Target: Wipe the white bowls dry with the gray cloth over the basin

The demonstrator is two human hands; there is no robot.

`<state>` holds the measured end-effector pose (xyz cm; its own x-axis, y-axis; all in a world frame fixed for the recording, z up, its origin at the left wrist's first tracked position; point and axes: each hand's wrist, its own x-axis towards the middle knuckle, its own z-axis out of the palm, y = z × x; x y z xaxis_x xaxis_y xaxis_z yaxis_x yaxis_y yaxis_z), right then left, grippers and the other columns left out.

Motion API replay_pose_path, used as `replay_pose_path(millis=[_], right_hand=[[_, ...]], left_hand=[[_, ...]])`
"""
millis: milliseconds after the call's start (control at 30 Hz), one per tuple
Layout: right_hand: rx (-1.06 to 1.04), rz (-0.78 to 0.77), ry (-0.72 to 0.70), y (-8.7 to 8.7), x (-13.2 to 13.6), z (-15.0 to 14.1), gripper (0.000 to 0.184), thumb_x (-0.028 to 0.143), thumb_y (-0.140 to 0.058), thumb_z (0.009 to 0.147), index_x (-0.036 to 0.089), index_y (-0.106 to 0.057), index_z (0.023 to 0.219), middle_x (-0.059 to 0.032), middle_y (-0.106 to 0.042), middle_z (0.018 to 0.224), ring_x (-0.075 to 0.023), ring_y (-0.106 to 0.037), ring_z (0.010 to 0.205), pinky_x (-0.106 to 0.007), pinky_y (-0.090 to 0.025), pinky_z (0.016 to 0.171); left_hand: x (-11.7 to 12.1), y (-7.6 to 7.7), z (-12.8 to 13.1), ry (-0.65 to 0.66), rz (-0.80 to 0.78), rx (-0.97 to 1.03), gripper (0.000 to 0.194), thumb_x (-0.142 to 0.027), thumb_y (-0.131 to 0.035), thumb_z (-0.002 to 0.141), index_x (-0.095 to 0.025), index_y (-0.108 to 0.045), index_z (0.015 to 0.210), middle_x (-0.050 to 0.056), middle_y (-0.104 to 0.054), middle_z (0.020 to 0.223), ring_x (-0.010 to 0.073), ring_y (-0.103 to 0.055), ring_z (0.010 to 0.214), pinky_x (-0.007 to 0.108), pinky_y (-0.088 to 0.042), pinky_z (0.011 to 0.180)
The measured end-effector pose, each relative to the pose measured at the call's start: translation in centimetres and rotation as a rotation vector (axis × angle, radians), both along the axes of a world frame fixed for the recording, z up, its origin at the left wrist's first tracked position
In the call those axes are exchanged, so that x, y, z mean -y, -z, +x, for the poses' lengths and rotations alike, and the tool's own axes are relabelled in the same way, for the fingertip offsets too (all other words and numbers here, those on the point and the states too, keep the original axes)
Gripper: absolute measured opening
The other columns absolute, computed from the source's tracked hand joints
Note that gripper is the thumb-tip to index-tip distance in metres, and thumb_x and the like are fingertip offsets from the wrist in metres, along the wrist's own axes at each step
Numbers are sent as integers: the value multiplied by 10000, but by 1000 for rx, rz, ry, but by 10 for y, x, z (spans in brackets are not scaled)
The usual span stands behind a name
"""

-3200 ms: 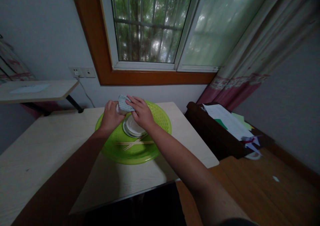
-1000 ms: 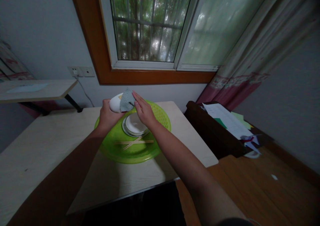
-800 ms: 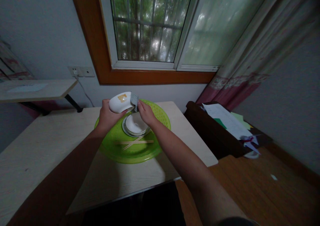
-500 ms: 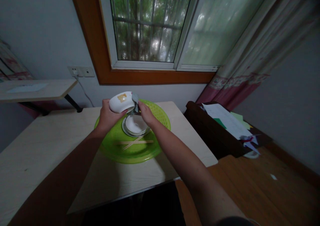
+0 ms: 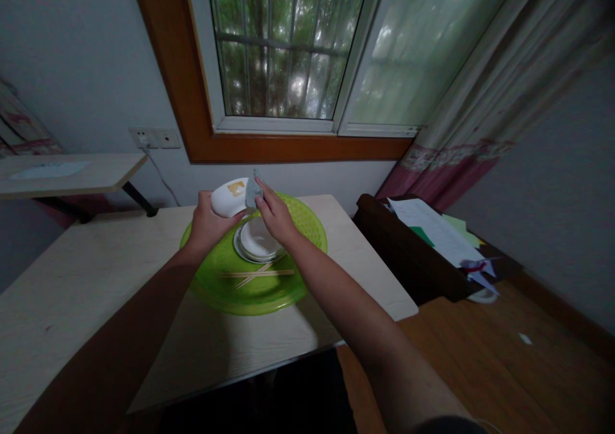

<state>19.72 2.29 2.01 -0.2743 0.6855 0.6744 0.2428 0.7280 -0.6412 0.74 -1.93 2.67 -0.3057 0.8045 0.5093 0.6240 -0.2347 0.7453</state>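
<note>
My left hand (image 5: 207,223) grips a small white bowl (image 5: 227,198) with a yellow mark, tilted on its side above a green basin (image 5: 307,229). My right hand (image 5: 273,215) presses a grey cloth (image 5: 252,190) against the bowl's right side, fingers closed on the cloth. Below both hands, a stack of white dishes (image 5: 258,240) sits in the basin. A few wooden chopsticks (image 5: 257,274) lie crossed in front of the stack.
The basin stands on a pale wooden table (image 5: 72,286) under a barred window. A dark wooden cabinet (image 5: 408,254) with papers (image 5: 435,229) on top stands to the right. A small side table (image 5: 72,171) is at the left by a wall socket.
The cloth slid off the bowl's outside down toward its rim, then came back up against the bowl's right side. My left hand kept the bowl raised and tilted.
</note>
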Motion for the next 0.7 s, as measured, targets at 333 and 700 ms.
replay_pose_path(millis=[333, 700], right_hand=[[178, 280, -51, -11, 12, -1, 594, 150, -364, 1017, 272, -374, 1598, -13, -292, 1694, -161, -266, 1578, -435, -263, 1307], [166, 155, 35, 10, 4, -10, 620, 195, -390, 1023, 252, -290, 1632, -52, -347, 1674, -185, -333, 1554, -440, -286, 1297]], left_hand=[[0, -6, -1, -19, 19, 154, 737, -440, -845, 595, -221, -394, 1134, 119, -660, 1149, 258, -693, 1006, 394, -580, 834], [-2, -6, -7, -45, 96, 224, 738, -466, -847, 616, -223, -376, 1130, 142, -657, 1177, 277, -697, 1051, 434, -591, 882]])
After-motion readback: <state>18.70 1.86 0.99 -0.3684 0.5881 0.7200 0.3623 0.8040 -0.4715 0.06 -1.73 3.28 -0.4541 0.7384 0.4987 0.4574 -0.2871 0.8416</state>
